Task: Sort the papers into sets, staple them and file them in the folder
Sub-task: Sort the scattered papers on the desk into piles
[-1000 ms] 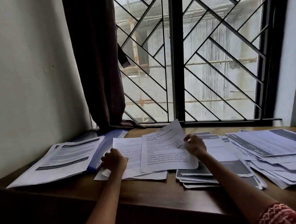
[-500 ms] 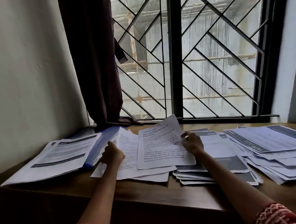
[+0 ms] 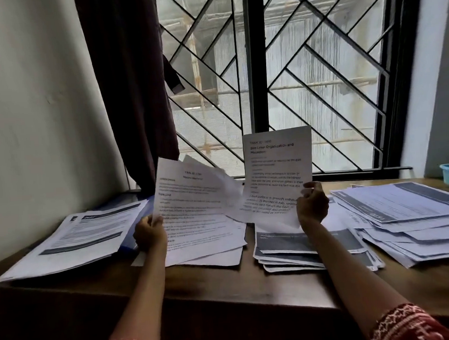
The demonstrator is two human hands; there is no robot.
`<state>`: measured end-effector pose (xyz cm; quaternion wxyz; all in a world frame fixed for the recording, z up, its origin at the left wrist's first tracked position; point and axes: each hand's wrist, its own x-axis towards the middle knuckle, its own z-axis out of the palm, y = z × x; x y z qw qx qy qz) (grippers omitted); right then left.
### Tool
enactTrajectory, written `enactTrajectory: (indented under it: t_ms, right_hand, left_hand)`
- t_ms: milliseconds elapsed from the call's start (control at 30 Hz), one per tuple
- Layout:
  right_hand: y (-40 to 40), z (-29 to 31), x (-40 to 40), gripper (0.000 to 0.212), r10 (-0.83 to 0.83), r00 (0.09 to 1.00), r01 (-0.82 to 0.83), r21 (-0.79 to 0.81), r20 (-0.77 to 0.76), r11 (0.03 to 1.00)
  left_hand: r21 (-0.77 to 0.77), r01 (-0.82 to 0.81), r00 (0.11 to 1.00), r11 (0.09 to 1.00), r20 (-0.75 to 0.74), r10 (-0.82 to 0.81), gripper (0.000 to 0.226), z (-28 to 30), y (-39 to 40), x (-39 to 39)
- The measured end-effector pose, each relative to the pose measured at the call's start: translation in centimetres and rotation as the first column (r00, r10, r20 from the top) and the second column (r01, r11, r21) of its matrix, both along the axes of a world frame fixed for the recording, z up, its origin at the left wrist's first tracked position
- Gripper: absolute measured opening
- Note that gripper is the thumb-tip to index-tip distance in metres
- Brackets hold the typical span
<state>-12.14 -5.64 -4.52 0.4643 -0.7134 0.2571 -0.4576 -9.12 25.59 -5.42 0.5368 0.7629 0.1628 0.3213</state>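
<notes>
Both hands have risen off the desk point(image 3: 226, 284) since the earlier frame, each lifting paper. Right hand point(image 3: 312, 205) grips the lower right edge of one printed sheet point(image 3: 278, 171), held nearly upright before the window point(image 3: 277, 73). Left hand point(image 3: 149, 232) pinches the left edge of a small sheaf point(image 3: 193, 198), tilted up from the pile point(image 3: 210, 250) beneath. Beside it toward the left edge lies the blue folder point(image 3: 135, 221) under a stapled set point(image 3: 87, 237). Dark-banded papers point(image 3: 303, 246) sit mid-desk; a spread stack point(image 3: 412, 217) fills the right end.
</notes>
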Motion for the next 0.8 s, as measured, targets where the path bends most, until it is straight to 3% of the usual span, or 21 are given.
enactTrajectory:
  t_ms: [167, 800]
  right_hand:
    - [-0.17, 0.24, -0.42, 0.037, -0.023, 0.999, 0.022, 0.026, 0.028, 0.999]
    - [-0.62, -0.33, 0.28, 0.035, 0.015, 0.995, -0.035, 0.211, 0.095, 0.977]
  left_hand:
    - [-0.087, -0.009, 0.998, 0.996, 0.055, 0.014, 0.029, -0.03, 0.23, 0.11]
    - [-0.132, 0.023, 0.996, 0.991, 0.084, -0.011, 0.027, -0.51, 0.23, 0.87]
